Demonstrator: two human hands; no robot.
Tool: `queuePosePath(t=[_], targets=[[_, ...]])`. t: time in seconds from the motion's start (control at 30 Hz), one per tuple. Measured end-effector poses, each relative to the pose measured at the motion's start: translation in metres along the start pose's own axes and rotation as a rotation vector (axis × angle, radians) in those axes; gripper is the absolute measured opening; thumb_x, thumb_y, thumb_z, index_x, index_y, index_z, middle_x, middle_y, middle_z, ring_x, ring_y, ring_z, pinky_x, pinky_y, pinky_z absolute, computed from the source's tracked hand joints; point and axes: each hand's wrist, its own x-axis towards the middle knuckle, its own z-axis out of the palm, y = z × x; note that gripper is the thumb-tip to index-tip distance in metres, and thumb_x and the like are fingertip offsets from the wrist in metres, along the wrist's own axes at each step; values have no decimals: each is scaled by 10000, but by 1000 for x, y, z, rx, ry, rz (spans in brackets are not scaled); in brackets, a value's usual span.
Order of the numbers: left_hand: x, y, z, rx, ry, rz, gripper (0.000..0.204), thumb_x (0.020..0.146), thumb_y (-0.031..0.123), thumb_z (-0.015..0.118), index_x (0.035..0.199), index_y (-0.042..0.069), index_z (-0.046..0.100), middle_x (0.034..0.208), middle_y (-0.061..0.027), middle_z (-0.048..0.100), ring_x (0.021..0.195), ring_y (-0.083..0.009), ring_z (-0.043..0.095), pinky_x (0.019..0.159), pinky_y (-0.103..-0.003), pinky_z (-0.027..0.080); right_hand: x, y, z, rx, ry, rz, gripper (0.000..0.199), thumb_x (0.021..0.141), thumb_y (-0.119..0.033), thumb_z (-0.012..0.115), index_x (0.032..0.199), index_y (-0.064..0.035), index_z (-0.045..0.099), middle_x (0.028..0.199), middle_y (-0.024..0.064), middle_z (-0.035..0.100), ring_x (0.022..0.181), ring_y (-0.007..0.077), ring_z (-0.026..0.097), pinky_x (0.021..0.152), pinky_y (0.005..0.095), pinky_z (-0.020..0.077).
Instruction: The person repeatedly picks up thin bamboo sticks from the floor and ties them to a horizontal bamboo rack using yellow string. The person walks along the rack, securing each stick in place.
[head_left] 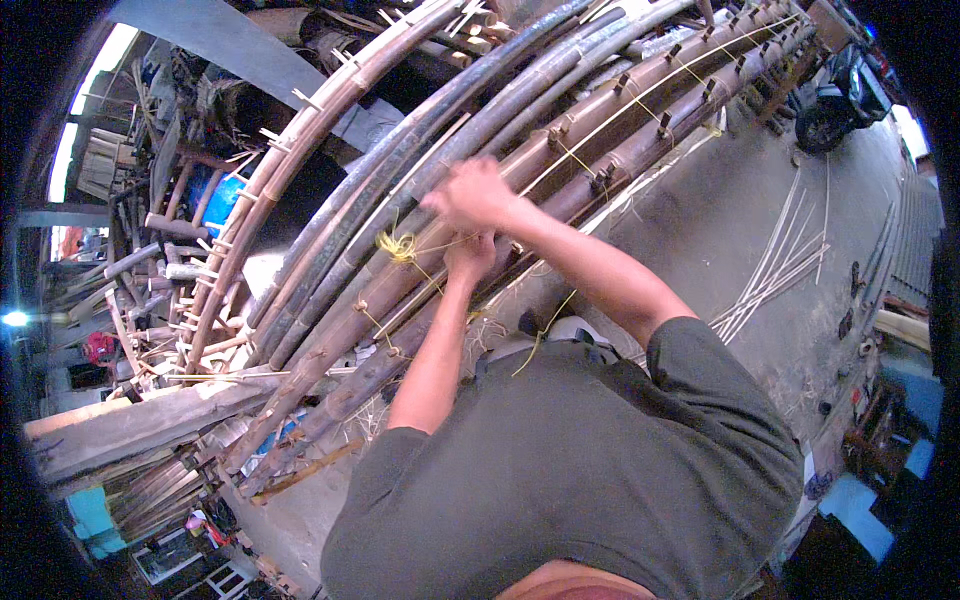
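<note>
My left hand [470, 258] is closed on the near bamboo poles, with a thin yellow string running to its fingers. Just above it, my right hand [475, 195] is smeared by motion, so its grip does not show. Beside them, a loose tuft of yellow string [398, 248] sits on a long brown bamboo pole [408, 278]. A second pole [622, 158] runs alongside, nearer to me. Short dark pegs [555, 138] stand along both poles, and yellow string crosses between them. Another loose yellow string [540, 338] hangs close to my body.
Several dark curved poles [420, 140] lie beyond the work. Farther left is a curved bamboo frame [262, 195] with pale sticks jutting out. Thin strips [770, 265] lie on the concrete floor [705, 215] at right. A motorbike [840, 100] stands at the far right.
</note>
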Motion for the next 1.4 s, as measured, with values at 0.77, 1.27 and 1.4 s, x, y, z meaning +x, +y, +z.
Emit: queuePosePath(t=[0.77,1.27,1.4], targets=[[130,-14,-14,-19,232,-159,251,854,217,514,841,13,659,860,-244,655,815,-426,634,744,-493,495,-187,27,98,298,-121,-380,255,790,-273,610,966,-89,622,1101,120,599,1086,296,546,966,420,401],[-87,-62,-101,-110,-224,-93,246,875,272,544,949,43,594,898,-214,663,879,-412,627,763,-496,487,-145,-123,115,2161,506,930,210,933,-210,519,908,-30,624,829,35,601,758,126,564,714,272,469],[-107,-97,-73,-62,18,96,274,856,295,629,1000,65,592,932,-173,642,876,-329,609,776,-437,473,-88,-177,25,1651,370,282,222,926,-168,415,814,-10,523,719,49,488,683,131,468,606,304,392]])
